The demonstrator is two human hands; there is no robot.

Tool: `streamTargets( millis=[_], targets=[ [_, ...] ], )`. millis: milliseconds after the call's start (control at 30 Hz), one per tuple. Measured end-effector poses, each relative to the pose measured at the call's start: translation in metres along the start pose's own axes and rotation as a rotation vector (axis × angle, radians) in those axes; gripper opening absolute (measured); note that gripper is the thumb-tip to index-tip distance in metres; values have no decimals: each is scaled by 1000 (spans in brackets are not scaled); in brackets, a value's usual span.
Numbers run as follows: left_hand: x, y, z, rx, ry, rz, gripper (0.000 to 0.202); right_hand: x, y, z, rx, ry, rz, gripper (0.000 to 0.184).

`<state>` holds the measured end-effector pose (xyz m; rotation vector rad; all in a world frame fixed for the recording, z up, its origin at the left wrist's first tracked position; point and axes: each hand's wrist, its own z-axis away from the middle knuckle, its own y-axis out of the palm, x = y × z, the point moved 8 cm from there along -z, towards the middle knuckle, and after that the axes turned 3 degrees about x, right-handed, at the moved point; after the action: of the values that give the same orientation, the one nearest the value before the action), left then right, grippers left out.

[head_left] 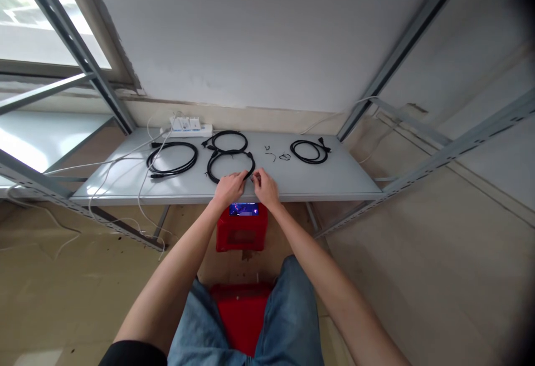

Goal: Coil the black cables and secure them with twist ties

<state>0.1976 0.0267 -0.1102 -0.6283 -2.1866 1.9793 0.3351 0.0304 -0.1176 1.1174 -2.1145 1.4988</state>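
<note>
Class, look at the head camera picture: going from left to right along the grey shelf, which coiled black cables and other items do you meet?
Large coiled cable at the left → white power strip at the back → coiled cable under both hands → small black twist ties → coiled cable at the right.

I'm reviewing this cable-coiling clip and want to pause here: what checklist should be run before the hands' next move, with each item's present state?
1. Both hands on the near coiled cable: ok, left hand and right hand meet at its front edge.
2. Coil lies flat on the shelf: ok.
3. Coil is tied: cannot tell, fingers hide the spot.
4. Spare twist ties lie beyond the right hand: ok.
5. Neighbouring rear coil apart from it: not ok, they touch.
</note>
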Motion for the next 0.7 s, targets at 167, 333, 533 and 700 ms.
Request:
streamTargets(
  millis=[167, 333, 533, 700],
  targets=[
    [1, 2, -1, 1, 6, 23, 38, 1, -5, -5, -1, 25, -151, 11],
    [0, 2, -1, -2, 19, 22, 37, -7, 1, -13, 69, 84, -357, 12],
    [1, 3, -2, 8, 3, 2, 37, -13, 4, -16, 51, 96, -376, 17],
    [1, 3, -3, 11, 4, -7, 36, -13, 3, -15, 29, 106, -371, 19]
  ],
)
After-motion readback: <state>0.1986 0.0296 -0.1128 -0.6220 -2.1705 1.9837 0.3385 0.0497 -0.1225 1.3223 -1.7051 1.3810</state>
